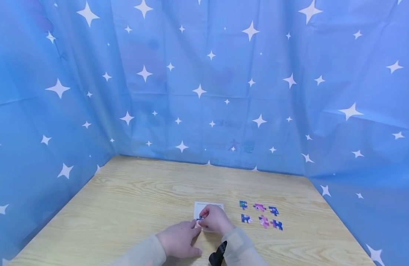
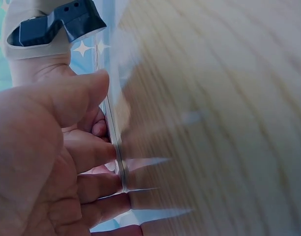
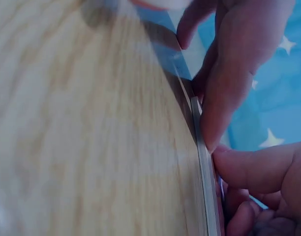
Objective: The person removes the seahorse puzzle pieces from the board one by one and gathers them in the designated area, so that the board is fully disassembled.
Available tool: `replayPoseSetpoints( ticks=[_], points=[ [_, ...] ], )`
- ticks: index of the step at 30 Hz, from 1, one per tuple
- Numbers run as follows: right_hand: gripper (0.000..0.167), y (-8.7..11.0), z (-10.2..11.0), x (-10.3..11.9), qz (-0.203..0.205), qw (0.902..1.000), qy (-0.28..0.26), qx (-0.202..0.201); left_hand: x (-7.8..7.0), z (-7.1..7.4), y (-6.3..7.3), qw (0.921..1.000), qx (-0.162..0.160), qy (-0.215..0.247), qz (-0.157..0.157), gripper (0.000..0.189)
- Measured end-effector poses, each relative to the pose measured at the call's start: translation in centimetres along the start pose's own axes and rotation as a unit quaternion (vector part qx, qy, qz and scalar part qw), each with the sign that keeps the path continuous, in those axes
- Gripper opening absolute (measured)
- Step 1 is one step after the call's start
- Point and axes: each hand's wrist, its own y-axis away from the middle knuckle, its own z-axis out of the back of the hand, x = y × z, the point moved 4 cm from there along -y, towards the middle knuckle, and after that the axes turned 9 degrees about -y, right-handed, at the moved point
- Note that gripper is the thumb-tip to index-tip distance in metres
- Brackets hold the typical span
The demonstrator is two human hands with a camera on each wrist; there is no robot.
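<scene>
A small white puzzle tray (image 1: pixel 209 203) lies on the table in front of me, with a dark blue jigsaw piece (image 1: pixel 198 219) at its left side. My right hand (image 1: pixel 216 218) is over the tray and pinches that piece between thumb and fingers; the hand hides much of the tray. Straight fingers of my left hand (image 1: pixel 180 238) touch the tray's near left edge. From the side, the left wrist view shows those fingers along the thin tray edge (image 2: pixel 116 140). In the right wrist view, my right thumb (image 3: pixel 244 167) is at the tray's rim (image 3: pixel 205 172), the other fingers curled.
Several loose jigsaw pieces lie right of the tray in two rows, among them a pink piece (image 1: pixel 259 207) and a blue piece (image 1: pixel 277 224). The wooden table (image 1: pixel 131 195) is bordered by a blue star-patterned curtain (image 1: pixel 191 111). A black wrist camera (image 1: pixel 218 254) sits on my right wrist.
</scene>
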Motion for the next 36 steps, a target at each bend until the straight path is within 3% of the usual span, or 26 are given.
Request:
replayPoseSetpoints(
  ticks=[11,29,36],
  points=[
    [0.018,-0.22,0.18,-0.40,-0.022,0.9992,-0.024,0.024,-0.04,0.35,0.14,1.0000,0.005,0.004,-0.004,0.066],
    [0.024,-0.33,0.41,-0.63,-0.008,0.9984,-0.044,0.035,-0.21,0.18,0.00,1.0000,0.004,0.003,-0.002,0.066],
    [0.019,-0.32,0.49,-0.81,-0.009,0.9961,-0.077,0.042,-0.09,0.31,-0.07,0.9998,0.017,0.011,0.001,0.066]
  ],
)
